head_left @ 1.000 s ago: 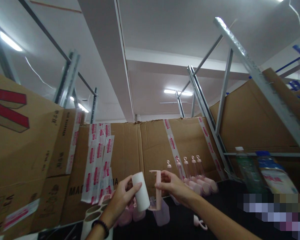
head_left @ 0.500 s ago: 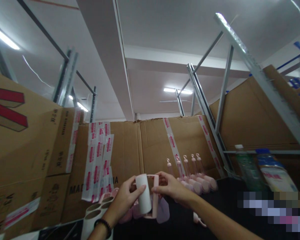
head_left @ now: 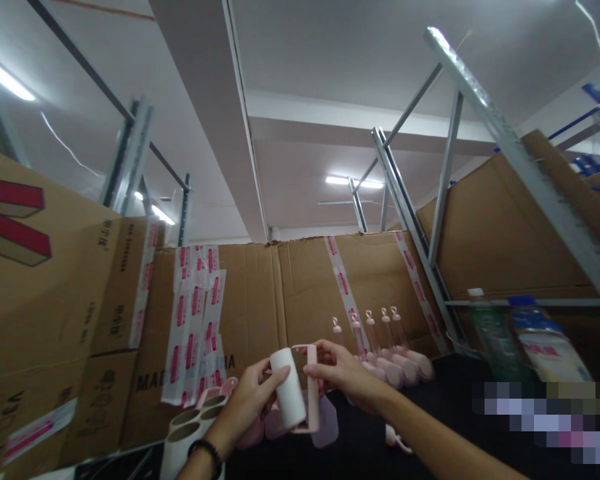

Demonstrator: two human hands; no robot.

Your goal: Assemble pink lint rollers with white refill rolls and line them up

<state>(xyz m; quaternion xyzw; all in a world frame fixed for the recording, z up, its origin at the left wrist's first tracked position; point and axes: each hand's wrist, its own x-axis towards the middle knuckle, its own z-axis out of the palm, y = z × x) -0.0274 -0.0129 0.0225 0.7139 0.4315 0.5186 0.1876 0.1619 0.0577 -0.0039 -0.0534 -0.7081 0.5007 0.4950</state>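
Observation:
Low in the middle of the head view, my left hand (head_left: 260, 390) is closed around a white paper roll (head_left: 290, 397), tilted with its lower end to the right. My right hand (head_left: 340, 368) pinches a pale pink roller frame (head_left: 313, 390) by its upright side. The frame's two short arms point left toward the roll, whose lower end overlaps the frame's lower arm. Whether they touch, I cannot tell. Behind both hangs or lies a translucent pinkish piece (head_left: 326, 423), partly hidden.
White rolls with brown cores (head_left: 180, 440) stand at lower left, beside my left forearm. Several pink rollers (head_left: 397, 369) with clear handles line the back right of the black table (head_left: 360, 447). A small pink part (head_left: 396, 440), a green bottle (head_left: 495, 340) and a blue-capped container (head_left: 550, 343) sit rightward.
The roll's lower end has tilted right, closer to the pink frame. My right hand has shifted the frame slightly, and the view has moved a little.

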